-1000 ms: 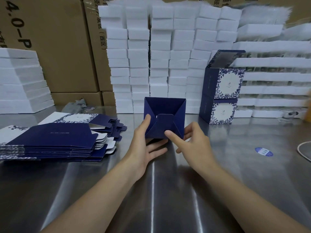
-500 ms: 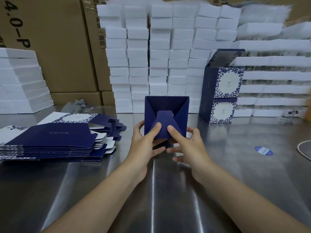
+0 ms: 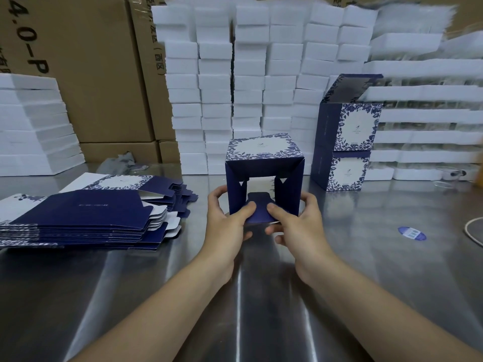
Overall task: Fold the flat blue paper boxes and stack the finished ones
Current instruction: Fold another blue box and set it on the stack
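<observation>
A half-folded blue box (image 3: pixel 264 163) is held above the steel table, its patterned white side up and its open end facing me. My left hand (image 3: pixel 226 218) grips its left wall, thumb on the small bottom flap (image 3: pixel 258 209). My right hand (image 3: pixel 295 220) grips the right wall, thumb on the same flap. The end flaps stand partly open. A pile of flat blue boxes (image 3: pixel 86 212) lies on the left. Two finished boxes (image 3: pixel 345 142) are stacked at the back right, the upper one with its lid raised.
White foam blocks (image 3: pixel 248 82) form a wall behind the box, with more at the left (image 3: pixel 31 121) and right. Brown cartons (image 3: pixel 99 74) stand at the back left. A blue sticker (image 3: pixel 411 233) and a cord loop (image 3: pixel 473 231) lie on the table (image 3: pixel 366 257) at the right.
The box has tipped back so its patterned side faces up. The closed bottom flaps have opened out, and both thumbs now sit on the lower flap.
</observation>
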Available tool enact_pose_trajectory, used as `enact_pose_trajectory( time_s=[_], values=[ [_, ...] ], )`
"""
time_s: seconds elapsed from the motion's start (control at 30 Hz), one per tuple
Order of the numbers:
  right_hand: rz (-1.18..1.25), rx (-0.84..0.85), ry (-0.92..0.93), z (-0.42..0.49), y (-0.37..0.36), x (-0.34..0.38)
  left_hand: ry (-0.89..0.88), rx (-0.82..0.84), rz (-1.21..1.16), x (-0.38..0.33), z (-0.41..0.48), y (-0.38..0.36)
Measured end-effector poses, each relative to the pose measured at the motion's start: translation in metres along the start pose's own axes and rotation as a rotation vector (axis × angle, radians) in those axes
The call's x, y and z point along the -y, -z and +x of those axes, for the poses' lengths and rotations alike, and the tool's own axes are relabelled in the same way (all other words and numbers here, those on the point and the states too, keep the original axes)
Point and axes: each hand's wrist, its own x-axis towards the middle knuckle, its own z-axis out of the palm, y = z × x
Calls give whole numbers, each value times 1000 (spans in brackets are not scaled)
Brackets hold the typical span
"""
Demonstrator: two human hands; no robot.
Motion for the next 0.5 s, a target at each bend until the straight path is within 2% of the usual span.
enact_pose_trajectory(
  time_s=[0.27,0.5],
  values=[
    [14,-33,-32,4,6,2,78,52,74,-3,3,3],
    [102,-18,-252,-2,1,0,55,58,49,-4,0,3]
  ],
)
